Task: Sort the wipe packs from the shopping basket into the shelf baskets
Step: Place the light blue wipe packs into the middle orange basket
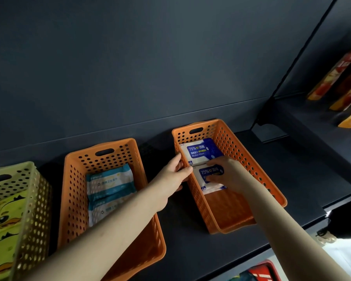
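From the head camera, the landmark was the right basket [243, 159], an orange perforated one standing on the dark shelf [292, 169]. The left hand [174, 177] gripped the rim of its left wall, thumb and fingers curled over the edge, apparently steadying it. The right hand [225, 175] reached inside and held the near pack [210, 186], a blue-and-white alcohol wipe pack, with the thumb at the pack's far edge and bent fingers across its label. That pack lay flat on the basket floor, touching the far pack [201, 151] of the same kind, which sat against the basket's back wall. The front half of the basket floor was bare.

Left of the right basket stood the middle basket [73, 189], also orange, holding teal packs [109, 185]. Further left again was the yellow basket [34, 199] with duck packs [6, 220]. Below and in front of the right basket, a corner of the red shopping basket [265, 269] showed, its contents too cut off to read. Up and to the right of it hung snack bags [344, 84].

The step in hand looked like seating an alcohol pack in its row. The next move would call for letting go of the pack without dragging it, freeing the rim, and reaching down to the shopping basket for another pack, then matching it to its own kind.
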{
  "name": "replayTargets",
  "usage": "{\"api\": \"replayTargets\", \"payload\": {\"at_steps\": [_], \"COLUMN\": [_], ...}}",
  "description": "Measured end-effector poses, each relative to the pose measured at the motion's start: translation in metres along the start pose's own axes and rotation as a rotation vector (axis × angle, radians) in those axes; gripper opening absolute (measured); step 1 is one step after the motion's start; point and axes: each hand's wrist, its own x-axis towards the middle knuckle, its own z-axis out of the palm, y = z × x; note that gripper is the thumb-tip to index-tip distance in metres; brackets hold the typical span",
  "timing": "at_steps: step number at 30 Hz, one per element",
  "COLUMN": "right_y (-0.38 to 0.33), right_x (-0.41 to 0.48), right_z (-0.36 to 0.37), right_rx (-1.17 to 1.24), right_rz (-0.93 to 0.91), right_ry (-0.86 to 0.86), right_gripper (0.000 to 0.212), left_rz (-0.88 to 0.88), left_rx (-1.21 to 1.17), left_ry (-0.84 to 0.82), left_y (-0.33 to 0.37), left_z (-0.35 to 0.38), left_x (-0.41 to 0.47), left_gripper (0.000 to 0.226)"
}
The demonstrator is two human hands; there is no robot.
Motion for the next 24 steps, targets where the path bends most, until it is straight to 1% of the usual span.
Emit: {"api": "replayTargets", "payload": {"at_steps": [2,4,6,7,8,10,13,16,18,20,22,24], "right_y": [-0.002,-0.006,-0.013,-0.018,-0.023,-0.036,-0.058,-0.082,-0.096,-0.108,-0.113,-0.111], "right_x": [-0.001,-0.007,-0.021,-0.032,-0.046,-0.08,-0.142,-0.207,-0.252,-0.297,-0.334,-0.364], "right_z": [-0.003,-0.009,-0.018,-0.023,-0.027,-0.029,-0.014,0.028,0.065,0.105,0.146,0.184], "right_rx": [-0.002,0.001,-0.003,0.0,0.02,0.079,0.139,0.171,0.202,0.245,0.266,0.262], "right_rz": [0.012,0.024,0.051,0.071,0.083,0.072,0.041,0.078,0.104,0.155,0.255,0.333], "right_ry": [0.002,0.01,0.069,0.122,0.184,0.326,0.576,0.706,0.743,0.734,0.662,0.564], "right_gripper": [0.051,0.051,0.052,0.052,0.051,0.048,0.044,0.042,0.041,0.038,0.038,0.04], "left_rz": [0.01,0.038,0.08,0.108,0.141,0.22,0.346,0.437,0.47,0.49,0.469,0.429], "left_rx": [0.017,0.008,-0.011,-0.008,-0.005,-0.002,0.119,0.179,0.139,0.132,0.147,0.183], "left_ry": [-0.016,-0.014,0.036,0.067,0.082,0.053,0.005,0.019,-0.03,-0.117,-0.201,-0.237], "left_y": [0.003,0.009,0.016,0.019,0.023,0.026,0.011,-0.023,-0.058,-0.098,-0.138,-0.178], "left_z": [0.001,-0.001,-0.006,-0.01,-0.015,-0.025,-0.045,-0.06,-0.068,-0.073,-0.077,-0.078], "left_x": [-0.004,-0.008,-0.017,-0.024,-0.035,-0.066,-0.125,-0.185,-0.228,-0.267,-0.295,-0.314], "left_gripper": [0.063,0.071,0.083,0.084,0.082,0.067,0.044,0.036,0.034,0.031,0.028,0.027]}}
